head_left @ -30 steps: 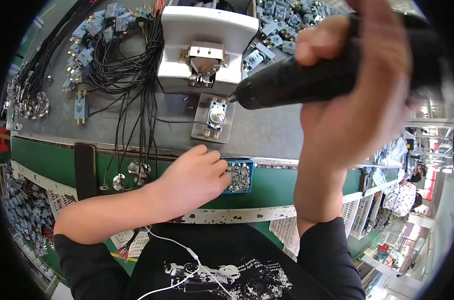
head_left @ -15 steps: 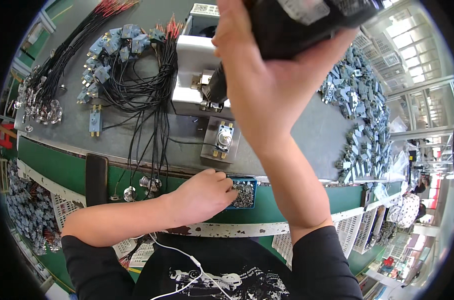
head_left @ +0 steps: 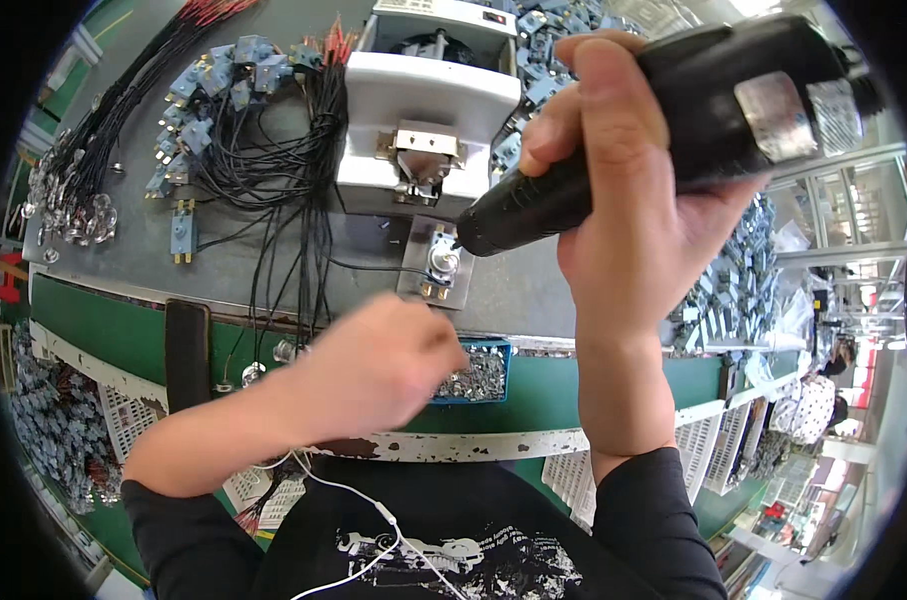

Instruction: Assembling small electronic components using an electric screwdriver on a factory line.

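My right hand (head_left: 629, 190) is wrapped round a black electric screwdriver (head_left: 704, 110). The tool slants down to the left, its tip beside a small blue-grey component with a round silver centre (head_left: 442, 258). That component sits on a square metal block (head_left: 461, 285), and a black wire runs from it to the left. Over the near edge of the bench, my left hand (head_left: 389, 360) is blurred, with its fingers curled together; what they hold, if anything, is hidden. Right beside those fingers is a blue tray (head_left: 507, 375) of small metal screws.
A white-and-grey machine (head_left: 429, 95) stands behind the block. To its left lie bundled black wires (head_left: 274, 185) with blue-grey components (head_left: 214, 75). More loose components (head_left: 744, 260) are heaped at the right. A dark phone-shaped object (head_left: 188, 355) lies at the front left.
The screwdriver has come down and tilted, its tip now beside the component on the block. My left hand has lifted away from the screw tray, a little up and left.
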Demonstrator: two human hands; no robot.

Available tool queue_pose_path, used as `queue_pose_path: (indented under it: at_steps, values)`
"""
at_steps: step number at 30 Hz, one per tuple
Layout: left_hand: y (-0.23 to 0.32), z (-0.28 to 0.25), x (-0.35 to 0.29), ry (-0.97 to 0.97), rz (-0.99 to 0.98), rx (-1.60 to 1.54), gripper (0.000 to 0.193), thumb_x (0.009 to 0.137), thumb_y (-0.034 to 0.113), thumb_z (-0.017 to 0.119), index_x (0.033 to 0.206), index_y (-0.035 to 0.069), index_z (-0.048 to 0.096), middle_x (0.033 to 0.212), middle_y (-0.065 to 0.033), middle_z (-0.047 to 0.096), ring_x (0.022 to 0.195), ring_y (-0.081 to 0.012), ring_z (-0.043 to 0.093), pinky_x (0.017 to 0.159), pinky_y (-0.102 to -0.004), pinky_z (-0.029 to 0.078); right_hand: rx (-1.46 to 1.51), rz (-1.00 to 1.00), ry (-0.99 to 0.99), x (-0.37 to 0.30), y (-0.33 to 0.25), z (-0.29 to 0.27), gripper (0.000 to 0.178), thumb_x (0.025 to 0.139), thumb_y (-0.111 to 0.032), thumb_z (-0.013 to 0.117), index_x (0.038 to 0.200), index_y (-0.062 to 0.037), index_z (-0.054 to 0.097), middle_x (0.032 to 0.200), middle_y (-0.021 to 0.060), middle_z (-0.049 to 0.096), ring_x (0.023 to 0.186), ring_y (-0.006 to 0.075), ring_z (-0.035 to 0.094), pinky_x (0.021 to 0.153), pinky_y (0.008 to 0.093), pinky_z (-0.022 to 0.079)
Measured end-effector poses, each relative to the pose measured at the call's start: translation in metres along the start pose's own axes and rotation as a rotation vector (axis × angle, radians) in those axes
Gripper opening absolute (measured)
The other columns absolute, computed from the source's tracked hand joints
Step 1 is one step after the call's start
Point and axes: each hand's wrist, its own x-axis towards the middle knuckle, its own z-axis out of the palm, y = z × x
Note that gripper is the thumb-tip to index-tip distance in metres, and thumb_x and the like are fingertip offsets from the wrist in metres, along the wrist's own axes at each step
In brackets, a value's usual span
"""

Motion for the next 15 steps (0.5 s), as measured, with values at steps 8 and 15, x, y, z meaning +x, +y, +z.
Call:
queue_pose_path:
  at_steps: [8, 15]
  values:
    - [-0.028, -0.013, 0.022, 0.253, -0.106, 0.253, 0.013, 0.083, 0.007, 0.075, 0.092, 0.01, 0.067, 0.09, -0.0025, 0.065, 0.092, -0.0245, 0.063, 0.083, -0.0399, 0.045, -0.068, 0.092, 0.017, -0.011, -0.028, -0.026, 0.023, 0.099, -0.013, 0.07, 0.11, 0.0051, 0.06, 0.072, 0.0104, 0.064, 0.057, 0.0161, 0.063, 0.054, 0.0303, 0.053]
    - [-0.036, -0.009, 0.022, 0.168, -0.22, 0.232, 0.018, 0.085, 0.015, 0.078, 0.093, 0.011, 0.063, 0.095, -0.0033, 0.063, 0.096, -0.0257, 0.06, 0.086, -0.0402, 0.044, -0.096, 0.046, 0.02, -0.029, -0.021, -0.012, 0.026, 0.1, -0.016, 0.068, 0.112, 0.0035, 0.056, 0.063, 0.0069, 0.058, 0.056, 0.0152, 0.061, 0.054, 0.0299, 0.053]
